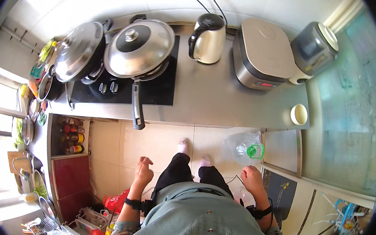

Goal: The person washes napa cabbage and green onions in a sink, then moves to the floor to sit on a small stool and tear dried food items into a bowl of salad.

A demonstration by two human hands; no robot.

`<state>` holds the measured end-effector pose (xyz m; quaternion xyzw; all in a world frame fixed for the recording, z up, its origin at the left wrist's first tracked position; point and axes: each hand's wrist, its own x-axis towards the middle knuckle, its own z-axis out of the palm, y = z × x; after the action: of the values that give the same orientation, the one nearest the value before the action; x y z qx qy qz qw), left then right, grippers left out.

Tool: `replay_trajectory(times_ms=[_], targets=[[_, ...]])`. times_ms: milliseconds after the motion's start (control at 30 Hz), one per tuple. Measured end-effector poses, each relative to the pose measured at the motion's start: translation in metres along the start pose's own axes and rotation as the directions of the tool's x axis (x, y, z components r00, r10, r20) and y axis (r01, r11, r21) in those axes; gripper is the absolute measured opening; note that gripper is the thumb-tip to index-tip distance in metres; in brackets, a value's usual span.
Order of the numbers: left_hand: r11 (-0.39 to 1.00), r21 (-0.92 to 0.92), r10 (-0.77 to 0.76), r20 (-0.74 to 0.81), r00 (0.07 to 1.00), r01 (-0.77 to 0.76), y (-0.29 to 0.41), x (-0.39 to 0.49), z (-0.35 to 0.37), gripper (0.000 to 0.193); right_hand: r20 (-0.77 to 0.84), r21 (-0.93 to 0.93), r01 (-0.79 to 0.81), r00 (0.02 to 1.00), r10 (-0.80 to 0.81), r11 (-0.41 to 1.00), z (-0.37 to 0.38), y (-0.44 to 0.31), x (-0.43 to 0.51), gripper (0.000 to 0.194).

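My left hand (144, 171) hangs beside my left thigh, over the tiled floor, with nothing seen in it and its fingers partly curled. On the other side my right hand (251, 178) is loosely curled near a large clear plastic bottle with a green handle (252, 151). Before me a lidded wok with a long handle (139, 48) stands on the black cooktop (159, 92). To its left is a second lidded pan (79, 51). An electric kettle (211, 39), a rice cooker (265, 50) with a lit display and a small cream cup (299, 114) stand on the metal counter.
A clear-sided appliance or container (315, 48) stands at the counter's right end by a glass panel (351, 100). At left, an open shelf holds sauce bottles and jars (75, 137) above a dark red cabinet door (73, 176). Bags and utensils crowd the lower left.
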<state>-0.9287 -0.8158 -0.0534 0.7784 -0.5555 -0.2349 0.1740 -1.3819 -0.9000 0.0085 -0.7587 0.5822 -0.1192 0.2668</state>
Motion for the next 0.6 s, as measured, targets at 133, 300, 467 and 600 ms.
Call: replay_trajectory(times_ms=[133, 300, 467, 600], targets=[[0.969, -0.063, -0.239, 0.004, 0.971, 0.239, -0.03, -0.047, -0.01, 0.021, 0.085, 0.188, 0.009, 0.996, -0.025, 0.982, -0.01, -0.034, 0.04, 0.016], [0.922, -0.099, -0.373, 0.032, 0.927, 0.374, -0.05, -0.06, -0.025, 0.02, 0.059, 0.28, 0.116, 0.989, -0.138, 0.953, -0.012, -0.117, 0.105, 0.016], [0.935, -0.132, -0.332, 0.008, 0.943, 0.33, -0.088, -0.053, -0.05, 0.019, -0.046, 0.402, 0.204, 0.978, -0.203, 0.893, -0.028, -0.227, 0.182, 0.019], [0.933, -0.13, -0.342, -0.036, 0.939, 0.335, -0.141, -0.059, -0.082, 0.02, -0.205, 0.464, 0.356, 0.934, -0.292, 0.811, -0.027, -0.309, 0.248, 0.02]])
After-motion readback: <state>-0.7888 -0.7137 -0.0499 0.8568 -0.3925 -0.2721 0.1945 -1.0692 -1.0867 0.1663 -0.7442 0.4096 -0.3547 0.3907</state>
